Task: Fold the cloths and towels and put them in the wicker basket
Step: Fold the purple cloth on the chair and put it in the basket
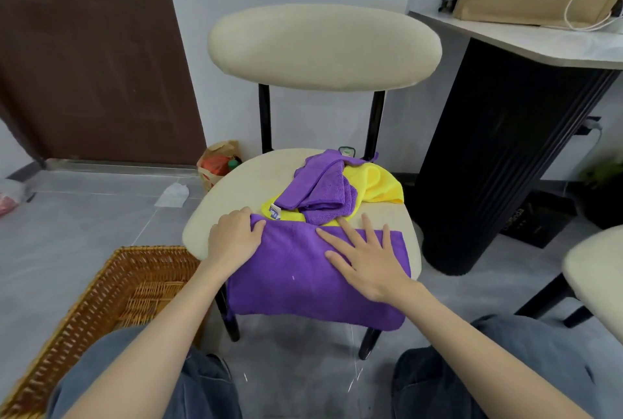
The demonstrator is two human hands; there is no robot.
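On the chair (236, 189), right hand (364, 260) presses flat on purple towel (293, 270), left hand (232, 240) grips its corner.

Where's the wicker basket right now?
Head view, lower left: the wicker basket sits on the floor left of the cream chair, below the left hand gripping the purple towel.
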